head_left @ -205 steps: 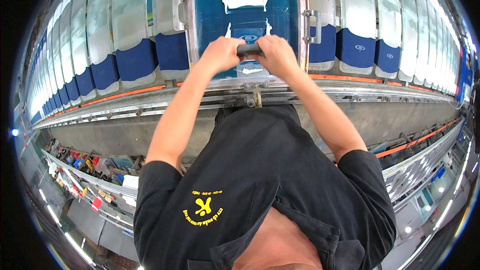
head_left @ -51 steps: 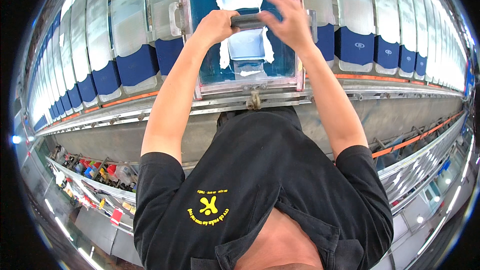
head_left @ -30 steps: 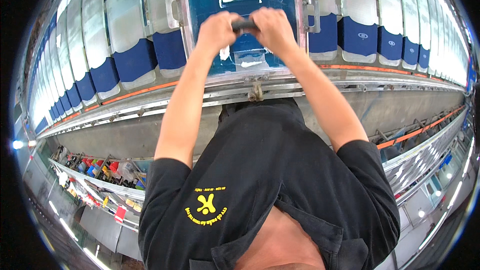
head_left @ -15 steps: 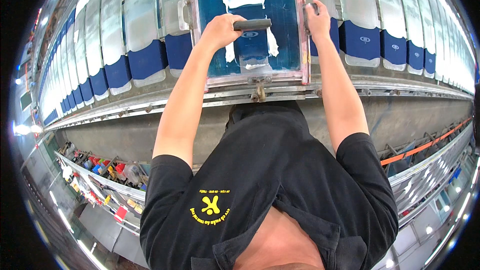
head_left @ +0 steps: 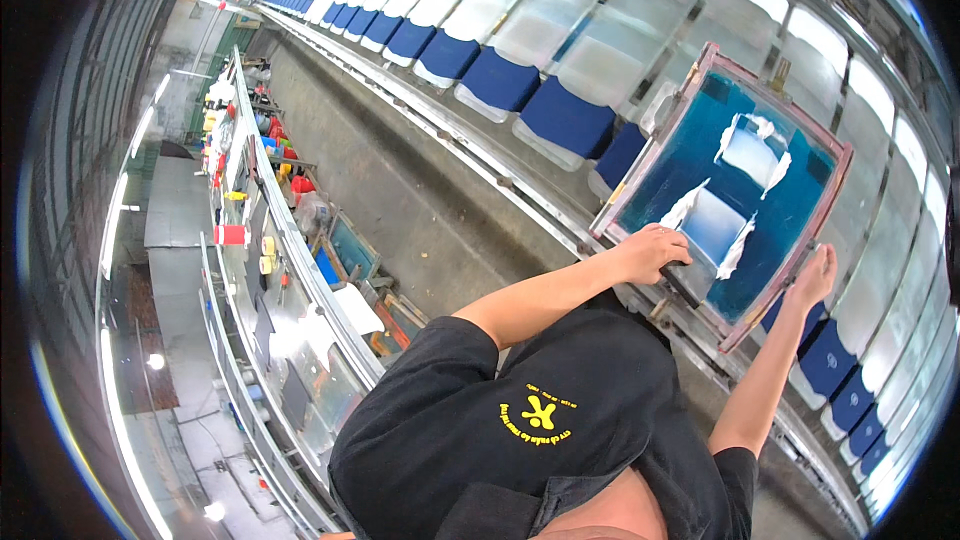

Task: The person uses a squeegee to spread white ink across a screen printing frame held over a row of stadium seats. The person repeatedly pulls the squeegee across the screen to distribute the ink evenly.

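A screen-printing frame with a pinkish border and blue-green mesh lies over the row of boards. My left hand is closed around the dark handle of a squeegee at the near end of the mesh. White ink lies in ragged lines around two pale rectangular patches on the mesh. At the frame's right side, my right hand has its fingers curled at the edge, round the side handle, which is mostly hidden.
Long pale boards with navy fabric pieces run in a row on both sides of the frame. A metal rail edges the table. Across the concrete aisle, a bench holds colourful containers.
The view has turned, so the frame now sits at the right and tilted. My left hand has drawn the squeegee from mid-mesh to the near end. My right hand stays at the frame's side.
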The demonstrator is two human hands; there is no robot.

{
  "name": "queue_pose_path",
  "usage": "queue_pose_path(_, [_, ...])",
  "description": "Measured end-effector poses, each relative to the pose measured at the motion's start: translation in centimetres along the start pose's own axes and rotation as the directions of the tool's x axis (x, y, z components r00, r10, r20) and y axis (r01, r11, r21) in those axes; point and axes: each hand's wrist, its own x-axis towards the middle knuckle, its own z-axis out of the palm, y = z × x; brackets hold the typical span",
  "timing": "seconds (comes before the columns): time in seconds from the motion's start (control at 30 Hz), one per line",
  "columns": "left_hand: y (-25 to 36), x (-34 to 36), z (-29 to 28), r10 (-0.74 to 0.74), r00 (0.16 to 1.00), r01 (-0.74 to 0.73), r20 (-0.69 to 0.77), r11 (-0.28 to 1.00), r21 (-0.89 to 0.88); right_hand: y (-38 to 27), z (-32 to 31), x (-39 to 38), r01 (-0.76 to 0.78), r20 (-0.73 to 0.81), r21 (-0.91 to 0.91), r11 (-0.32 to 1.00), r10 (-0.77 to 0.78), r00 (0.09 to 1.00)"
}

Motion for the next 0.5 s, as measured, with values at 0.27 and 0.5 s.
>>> queue_pose_path(0.27, [-7.2, -0.9, -3.8, -0.128, 0.987, 0.129, 0.093, 0.992, -0.012, 5.1, 6.8, -4.8, -0.002, 0.030, -0.073, 0.997, 0.004, 1.000])
queue_pose_path(0.5, [-7.1, -0.1, -10.6, 0.068, 0.984, -0.074, 0.166, 0.997, 0.027, 3.5, 9.1, -6.2, 0.129, 0.040, -0.483, 0.866, -0.125, 0.991])
